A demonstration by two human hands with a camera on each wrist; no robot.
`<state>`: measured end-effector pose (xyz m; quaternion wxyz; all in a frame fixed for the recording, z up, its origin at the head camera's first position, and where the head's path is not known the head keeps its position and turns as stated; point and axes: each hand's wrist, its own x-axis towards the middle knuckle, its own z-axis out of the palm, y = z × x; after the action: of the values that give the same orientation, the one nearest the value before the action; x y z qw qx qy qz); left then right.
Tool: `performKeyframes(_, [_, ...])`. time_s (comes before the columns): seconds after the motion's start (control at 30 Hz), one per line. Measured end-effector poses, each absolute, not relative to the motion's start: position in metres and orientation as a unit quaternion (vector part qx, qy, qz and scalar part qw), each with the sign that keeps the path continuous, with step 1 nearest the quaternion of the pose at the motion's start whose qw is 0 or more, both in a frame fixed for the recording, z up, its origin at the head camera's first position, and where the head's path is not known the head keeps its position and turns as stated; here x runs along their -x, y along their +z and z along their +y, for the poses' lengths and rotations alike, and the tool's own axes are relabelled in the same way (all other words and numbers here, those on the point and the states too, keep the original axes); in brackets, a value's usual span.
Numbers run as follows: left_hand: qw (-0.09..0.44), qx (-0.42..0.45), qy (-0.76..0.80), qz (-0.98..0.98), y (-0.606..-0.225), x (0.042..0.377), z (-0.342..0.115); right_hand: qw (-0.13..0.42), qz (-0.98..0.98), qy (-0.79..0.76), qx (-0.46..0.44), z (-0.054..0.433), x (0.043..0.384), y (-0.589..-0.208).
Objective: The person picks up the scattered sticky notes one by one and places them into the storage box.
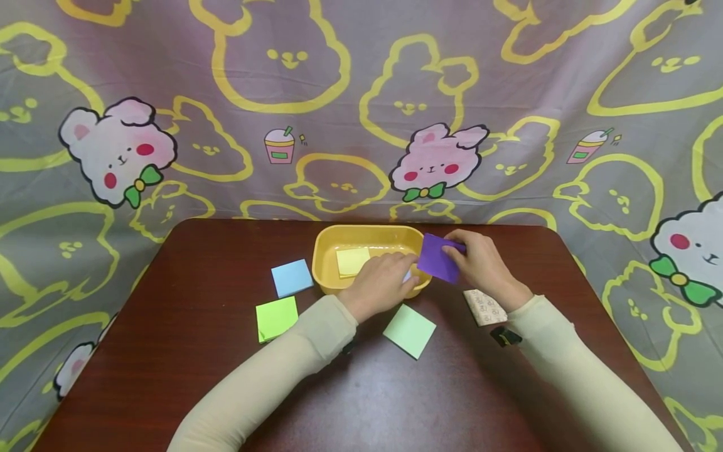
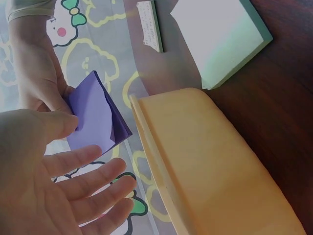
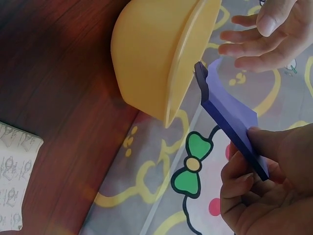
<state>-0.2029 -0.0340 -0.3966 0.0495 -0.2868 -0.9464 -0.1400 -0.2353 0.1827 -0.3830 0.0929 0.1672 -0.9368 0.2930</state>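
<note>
My right hand (image 1: 480, 260) pinches a purple sticky note pad (image 1: 440, 257) between thumb and fingers, beside the right end of a yellow plastic tub (image 1: 324, 251). In the right wrist view the pad (image 3: 230, 120) is seen edge-on, its top sheet lifting at the far end. Over the tub reaches my left hand (image 1: 381, 282), palm toward the pad. The left wrist view shows that hand's fingers (image 2: 93, 196) spread and holding nothing, with the thumb overlapping the purple pad. Inside the tub lies a pale yellow pad (image 1: 353, 262).
Left of the tub lie a blue pad (image 1: 292, 277) and a lime green pad (image 1: 275, 317). A mint green pad (image 1: 410, 331) sits in front of it. A patterned paper piece (image 1: 484, 307) lies under the right wrist. A printed curtain (image 1: 339, 125) hangs behind the brown table (image 1: 361, 402).
</note>
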Motion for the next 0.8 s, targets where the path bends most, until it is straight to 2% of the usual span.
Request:
performKeyframes(0.3, [0.062,0.288,-0.146,-0.944,-0.397,0.205,-0.037,0.092,-0.931,0.31,-0.168,0.178,0.235,-0.386])
performKeyframes(0.8, [0.053,0.279,-0.159,-0.945,-0.397,0.206,-0.043,0.088,-0.928,0.319,-0.169,0.171,0.238,-0.393])
